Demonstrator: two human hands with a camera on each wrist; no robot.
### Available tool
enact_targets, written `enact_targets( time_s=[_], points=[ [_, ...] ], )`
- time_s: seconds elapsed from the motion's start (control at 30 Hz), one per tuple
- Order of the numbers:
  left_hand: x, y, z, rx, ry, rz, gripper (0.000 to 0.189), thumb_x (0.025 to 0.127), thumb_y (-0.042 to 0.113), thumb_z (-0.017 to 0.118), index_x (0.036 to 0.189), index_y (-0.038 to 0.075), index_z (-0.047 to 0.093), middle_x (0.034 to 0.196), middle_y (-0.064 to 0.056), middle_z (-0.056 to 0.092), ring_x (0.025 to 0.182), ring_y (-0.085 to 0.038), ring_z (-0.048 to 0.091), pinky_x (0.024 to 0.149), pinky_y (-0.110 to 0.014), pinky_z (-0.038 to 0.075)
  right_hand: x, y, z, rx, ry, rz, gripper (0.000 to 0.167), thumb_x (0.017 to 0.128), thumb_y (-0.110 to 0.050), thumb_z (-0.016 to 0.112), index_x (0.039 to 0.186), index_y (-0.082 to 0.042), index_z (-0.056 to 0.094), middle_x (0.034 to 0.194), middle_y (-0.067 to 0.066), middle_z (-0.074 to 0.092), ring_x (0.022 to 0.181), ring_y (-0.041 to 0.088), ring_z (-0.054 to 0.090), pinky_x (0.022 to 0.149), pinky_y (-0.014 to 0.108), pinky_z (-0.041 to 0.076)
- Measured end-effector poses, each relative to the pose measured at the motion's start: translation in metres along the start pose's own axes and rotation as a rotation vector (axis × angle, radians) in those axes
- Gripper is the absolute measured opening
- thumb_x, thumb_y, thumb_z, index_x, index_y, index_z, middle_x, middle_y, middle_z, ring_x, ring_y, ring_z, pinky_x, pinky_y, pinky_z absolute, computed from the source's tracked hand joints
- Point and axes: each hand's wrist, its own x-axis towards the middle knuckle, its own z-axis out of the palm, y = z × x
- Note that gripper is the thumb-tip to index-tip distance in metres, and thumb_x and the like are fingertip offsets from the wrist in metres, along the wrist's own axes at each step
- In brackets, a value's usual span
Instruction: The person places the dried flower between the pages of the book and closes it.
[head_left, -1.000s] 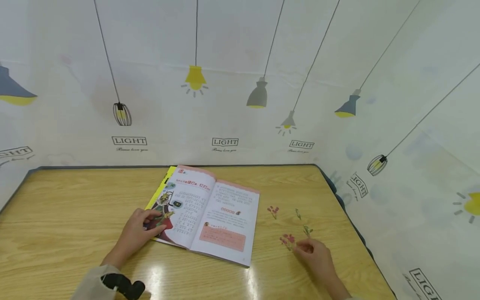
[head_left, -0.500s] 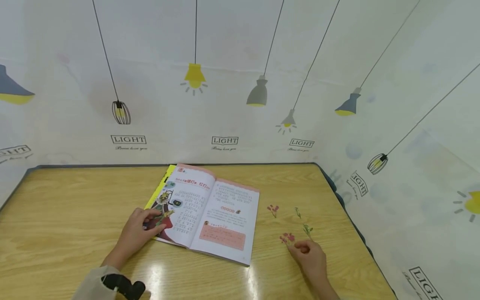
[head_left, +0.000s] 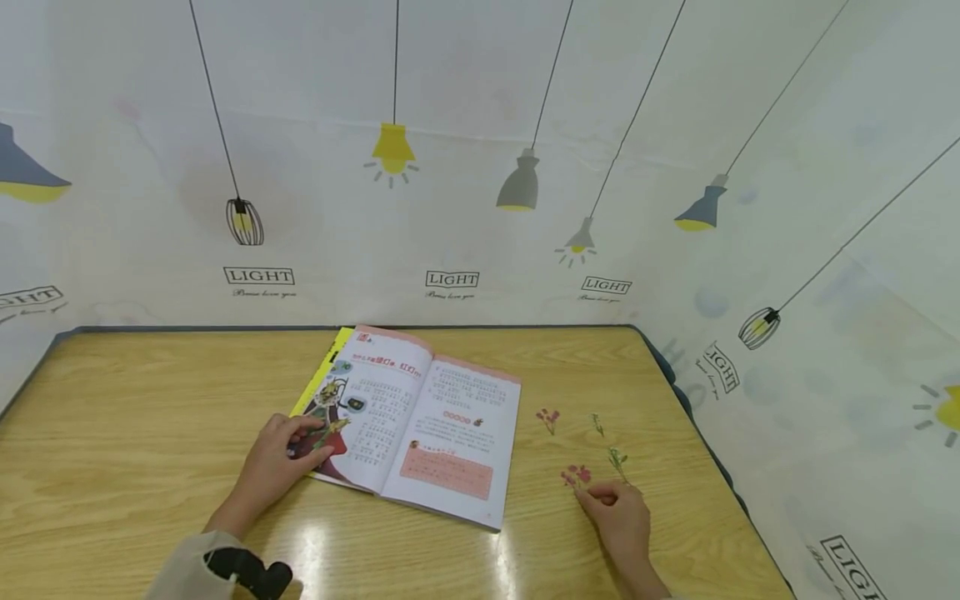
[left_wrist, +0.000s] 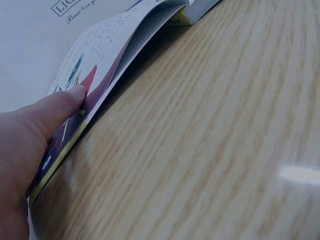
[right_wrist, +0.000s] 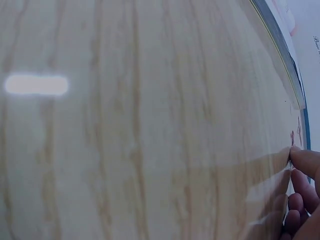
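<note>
An open book [head_left: 457, 442] with a coloured picture and printed text lies on the wooden table. My left hand [head_left: 272, 467] rests on the lower left of its left page. In the left wrist view the thumb [left_wrist: 65, 102] presses flat on the picture, and the page edge bows up beyond it. To the right of the book, my right hand [head_left: 624, 518] pinches the stem of a small pink pressed-flower sprig [head_left: 577, 475] between thumb and forefinger, the other fingers curled under. In the right wrist view those fingertips [right_wrist: 296, 152] sit at the frame's right edge.
Another pink sprig [head_left: 548, 420] lies higher up beside the book. Two green sprigs, one small [head_left: 597, 424] and one leafier [head_left: 617, 459], lie to its right. A wall covering printed with lamps [head_left: 517, 183] stands behind the table [head_left: 150, 392].
My right hand has shifted slightly left, and its fingertips have come onto the lower pink sprig's stem. The left hand and book have stayed in place.
</note>
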Motion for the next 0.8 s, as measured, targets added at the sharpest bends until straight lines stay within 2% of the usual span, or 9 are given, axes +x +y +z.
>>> enact_targets(
  time_s=[0.47,0.8],
  points=[
    [-0.0005,0.0002,0.0001,-0.002,0.016,0.011,0.046,0.078,0.037,0.072,0.111,0.007,0.062,0.093,-0.01,0.045,0.083,-0.022,0.045,0.073,-0.039,0.039,0.0008,-0.0024,0.0019,-0.033,-0.023,0.02,0.024,0.077,-0.029,0.073,0.077,-0.005,0.073,0.066,-0.002,0.064,0.059,0.01,0.054,0.054,0.029,0.04],
    [-0.0011,0.0,0.0006,-0.001,0.015,0.009,0.047,0.078,0.039,0.071,0.112,0.007,0.062,0.093,-0.009,0.044,0.083,-0.021,0.045,0.072,-0.038,0.038,-0.0003,-0.0022,0.001,-0.048,-0.068,0.084,0.022,0.079,-0.03,0.067,0.079,-0.008,0.073,0.067,-0.005,0.062,0.07,0.016,0.055,0.073,0.047,0.031]
  ],
)
